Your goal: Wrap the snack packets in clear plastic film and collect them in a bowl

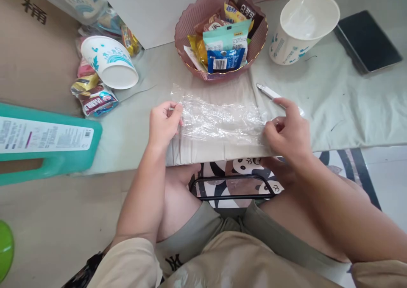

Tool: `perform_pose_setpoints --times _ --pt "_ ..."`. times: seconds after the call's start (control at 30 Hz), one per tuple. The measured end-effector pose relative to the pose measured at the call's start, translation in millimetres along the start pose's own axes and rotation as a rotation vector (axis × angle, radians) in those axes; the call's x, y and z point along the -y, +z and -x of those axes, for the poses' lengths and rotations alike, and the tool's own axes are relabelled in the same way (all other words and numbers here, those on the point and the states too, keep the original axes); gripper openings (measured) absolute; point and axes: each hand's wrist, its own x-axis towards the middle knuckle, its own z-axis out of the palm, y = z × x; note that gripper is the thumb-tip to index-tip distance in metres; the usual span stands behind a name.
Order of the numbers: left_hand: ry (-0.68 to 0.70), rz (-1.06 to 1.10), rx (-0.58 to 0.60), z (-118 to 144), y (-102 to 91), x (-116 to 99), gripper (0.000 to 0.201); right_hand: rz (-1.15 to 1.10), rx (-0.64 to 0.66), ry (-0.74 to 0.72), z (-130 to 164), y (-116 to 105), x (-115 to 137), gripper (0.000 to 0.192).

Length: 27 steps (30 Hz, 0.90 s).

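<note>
A crinkled sheet of clear plastic film (219, 118) stretches between my two hands over the cloth-covered surface. My left hand (163, 124) pinches its left end between thumb and fingers. At the right end, my right hand (288, 131) grips the film with thumb and curled fingers. A white utility knife (270, 93) lies just beyond the right hand, its far part partly covered by my fingers. Behind the film stands a pink scalloped bowl (187, 46) filled with several snack packets (225, 37).
A large paper cup (289, 48) with clear plastic inside and a dark flat device (369, 42) are at the back right. A tipped paper cup (108, 61) lies among snack packets (98, 99) on the left. A green jug (63, 160) sits at the front left edge.
</note>
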Motion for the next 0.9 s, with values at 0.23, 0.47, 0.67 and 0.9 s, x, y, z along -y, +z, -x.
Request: perform_pose_setpoints --times 0.23,0.47,0.67,0.9 --pt "-0.009 -0.059 0.077 -4.8 -1.8 1.9 0.016 0.065 0.002 0.031 -1.8 -5.6 4.7 0.036" --pt "0.113 -0.36 -0.168 -24.6 3.1 15.5 0.015 0.232 -0.028 -0.153 -0.7 6.4 -11.4 0.045" --pt "0.279 -0.366 -0.32 -30.7 -2.6 7.4 0.033 0.312 -0.066 -0.469 7.9 16.1 -15.8 0.043" --pt "0.404 -0.478 0.002 38.9 25.8 -31.7 0.011 0.329 -0.085 -0.448 20.6 18.6 0.2 0.018"
